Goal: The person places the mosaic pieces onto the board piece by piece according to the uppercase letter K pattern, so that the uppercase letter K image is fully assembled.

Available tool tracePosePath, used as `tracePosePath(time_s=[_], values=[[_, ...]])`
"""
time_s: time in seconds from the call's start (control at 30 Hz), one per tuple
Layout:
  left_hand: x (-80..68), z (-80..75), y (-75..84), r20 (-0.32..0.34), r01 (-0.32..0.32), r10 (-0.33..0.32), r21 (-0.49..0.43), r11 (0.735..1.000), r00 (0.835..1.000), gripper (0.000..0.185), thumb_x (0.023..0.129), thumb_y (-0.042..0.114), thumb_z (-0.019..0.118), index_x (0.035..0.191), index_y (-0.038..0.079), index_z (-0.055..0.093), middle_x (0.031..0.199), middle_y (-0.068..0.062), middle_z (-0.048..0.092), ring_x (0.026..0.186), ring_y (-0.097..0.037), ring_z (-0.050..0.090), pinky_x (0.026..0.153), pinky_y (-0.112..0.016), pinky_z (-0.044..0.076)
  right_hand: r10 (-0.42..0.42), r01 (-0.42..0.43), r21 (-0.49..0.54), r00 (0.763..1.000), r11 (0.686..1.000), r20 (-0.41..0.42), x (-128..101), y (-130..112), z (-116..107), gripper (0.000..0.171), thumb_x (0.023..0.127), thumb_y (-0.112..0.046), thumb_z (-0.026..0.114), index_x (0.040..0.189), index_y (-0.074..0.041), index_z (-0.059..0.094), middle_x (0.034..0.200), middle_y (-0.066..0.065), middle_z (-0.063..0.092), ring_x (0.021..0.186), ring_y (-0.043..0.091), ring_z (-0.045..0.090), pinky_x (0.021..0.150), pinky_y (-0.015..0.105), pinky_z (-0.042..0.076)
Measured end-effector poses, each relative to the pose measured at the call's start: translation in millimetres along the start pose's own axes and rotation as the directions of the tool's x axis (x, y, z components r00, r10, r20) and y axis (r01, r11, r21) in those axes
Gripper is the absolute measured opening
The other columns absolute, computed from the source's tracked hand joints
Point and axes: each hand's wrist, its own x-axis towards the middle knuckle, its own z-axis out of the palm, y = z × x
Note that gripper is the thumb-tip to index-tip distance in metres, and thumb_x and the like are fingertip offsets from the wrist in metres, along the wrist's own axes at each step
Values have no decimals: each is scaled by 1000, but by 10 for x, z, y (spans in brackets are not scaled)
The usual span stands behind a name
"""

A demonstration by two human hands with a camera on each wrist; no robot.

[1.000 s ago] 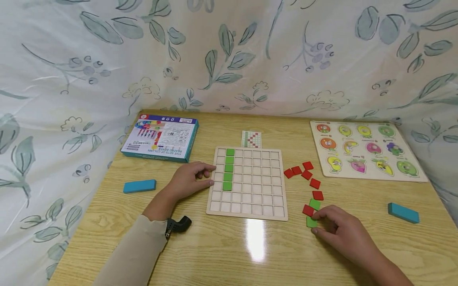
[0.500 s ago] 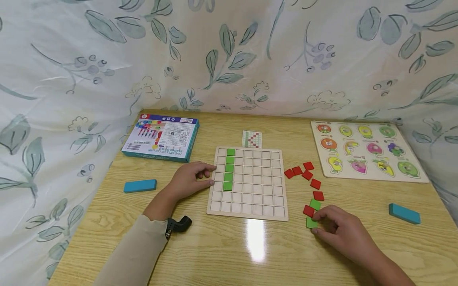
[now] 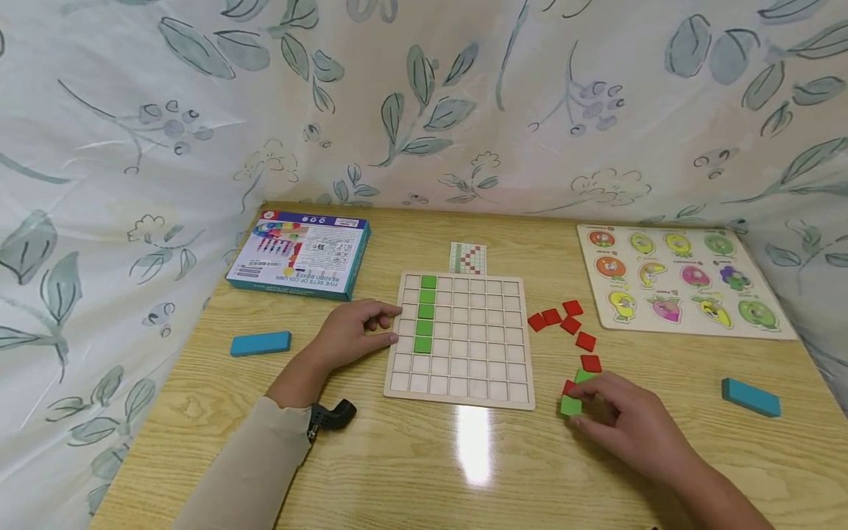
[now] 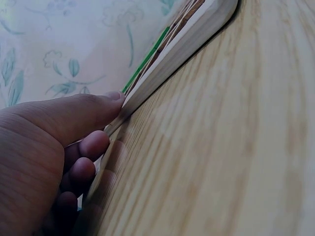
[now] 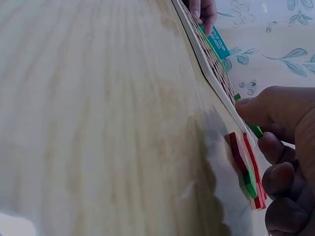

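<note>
My right hand pinches a green square tile between thumb and finger; in the right wrist view the tile is raised above the table. Close by its fingertips lie a red tile, partly covered, and another green tile. A wooden grid board lies flat in the middle, with a column of green tiles in its second column from the left. My left hand touches the board's left edge with thumb and forefinger; the left wrist view has the thumb against that edge.
Several red tiles lie right of the board. A small pattern card sits behind it. A boxed set stands back left, a fruit puzzle board back right. Blue blocks lie to either side.
My right hand has picked up the lower green tile and shifted it slightly left and away from me. My left hand has stayed at the board's edge.
</note>
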Motion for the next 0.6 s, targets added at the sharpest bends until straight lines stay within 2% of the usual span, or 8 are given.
tracePosePath(time_s=[0.3, 0.6], values=[[-18, -8, 15, -5, -22, 22, -8, 1000, 1000, 42, 95, 25, 85, 134, 14, 76, 100, 9, 67, 85, -13, 55, 80, -35, 47, -83, 84, 21, 996, 996, -9, 165, -59, 24, 44, 76, -10, 97, 108, -30, 74, 97, -14, 63, 65, 0, 44, 57, 21, 38], [-9, -7, 16, -1, -11, 11, -7, 1000, 1000, 43, 95, 26, 85, 136, 15, 75, 100, 9, 68, 85, -13, 55, 81, -36, 47, -119, 117, 85, 993, 990, 15, 374, -163, 123, 42, 78, -8, 95, 108, -30, 74, 97, -16, 64, 65, 0, 46, 59, 22, 42]])
